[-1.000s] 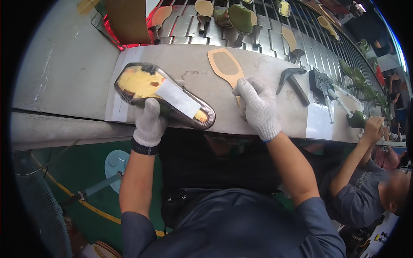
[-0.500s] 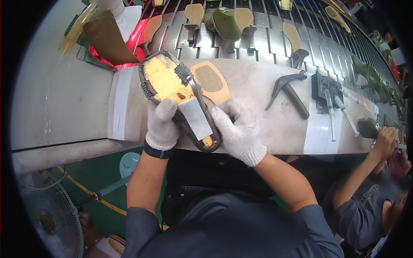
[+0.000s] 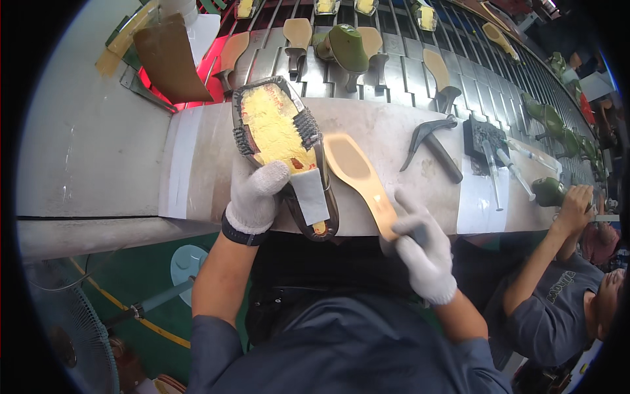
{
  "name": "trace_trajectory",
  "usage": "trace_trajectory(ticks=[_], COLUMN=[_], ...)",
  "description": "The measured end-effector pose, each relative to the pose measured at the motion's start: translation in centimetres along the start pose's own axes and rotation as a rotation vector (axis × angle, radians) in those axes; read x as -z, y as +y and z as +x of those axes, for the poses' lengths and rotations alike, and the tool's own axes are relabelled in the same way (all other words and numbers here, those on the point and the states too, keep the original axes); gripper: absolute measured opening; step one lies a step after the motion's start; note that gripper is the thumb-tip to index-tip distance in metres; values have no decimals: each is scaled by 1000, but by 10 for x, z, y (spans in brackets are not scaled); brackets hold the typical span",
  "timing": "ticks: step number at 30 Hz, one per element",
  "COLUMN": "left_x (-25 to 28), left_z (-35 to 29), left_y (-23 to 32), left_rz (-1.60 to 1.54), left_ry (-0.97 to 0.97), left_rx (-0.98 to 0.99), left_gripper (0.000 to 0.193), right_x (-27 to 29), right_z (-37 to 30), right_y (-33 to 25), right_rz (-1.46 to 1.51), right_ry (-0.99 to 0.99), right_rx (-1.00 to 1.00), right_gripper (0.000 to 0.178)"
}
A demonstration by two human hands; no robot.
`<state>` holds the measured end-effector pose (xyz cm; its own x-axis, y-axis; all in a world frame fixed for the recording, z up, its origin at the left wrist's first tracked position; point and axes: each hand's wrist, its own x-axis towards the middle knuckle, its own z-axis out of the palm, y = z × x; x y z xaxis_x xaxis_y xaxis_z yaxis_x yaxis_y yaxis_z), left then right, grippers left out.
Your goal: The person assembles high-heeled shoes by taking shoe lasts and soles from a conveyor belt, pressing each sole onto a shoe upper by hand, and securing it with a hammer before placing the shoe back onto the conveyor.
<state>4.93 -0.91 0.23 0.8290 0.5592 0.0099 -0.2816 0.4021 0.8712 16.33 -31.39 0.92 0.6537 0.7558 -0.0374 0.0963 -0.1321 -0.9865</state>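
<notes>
My left hand point(image 3: 257, 196), in a white knit glove, is closed around a dark shoe upper point(image 3: 333, 210) held bottom up, its toe end pointing away from me. Yellow material point(image 3: 275, 128) covers the exposed bottom, and a pale grey strip point(image 3: 310, 197) lies over the narrow waist. Dark pleated edges fold in around the toe. To its right, a tan shoe sole point(image 3: 354, 164) with a darker forefoot patch slants toward me. My gloved right hand point(image 3: 423, 246) pinches the sole's narrow heel end; some fingertips are hidden beneath it.
A hammer point(image 3: 441, 154) and several syringes by a black block point(image 3: 482, 138) lie right on the bench. Beyond, a slatted conveyor point(image 3: 328, 82) carries soles and a green shoe point(image 3: 348, 49). A fan point(image 3: 72, 341) stands lower left. At right, a co-worker's hand point(image 3: 576, 205) handles a green shoe.
My right hand has left the shoe upper and moved right and toward me, now gripping the sole's heel end. The sole has swung out beside the upper. My left hand keeps its hold.
</notes>
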Motion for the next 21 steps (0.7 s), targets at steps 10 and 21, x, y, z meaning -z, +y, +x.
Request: trace_trajectory(ticks=[10, 21], left_x=[0, -30], left_z=[-5, -4], left_y=[4, 62], left_rz=[-30, 72], left_ry=[-220, -26], left_rx=[-109, -177], left_gripper=[89, 69], right_x=[-21, -42], right_z=[-23, 0], right_y=[-9, -55], right_rz=[509, 631], right_ry=[-88, 139], right_rx=[-527, -155], right_gripper=[38, 56])
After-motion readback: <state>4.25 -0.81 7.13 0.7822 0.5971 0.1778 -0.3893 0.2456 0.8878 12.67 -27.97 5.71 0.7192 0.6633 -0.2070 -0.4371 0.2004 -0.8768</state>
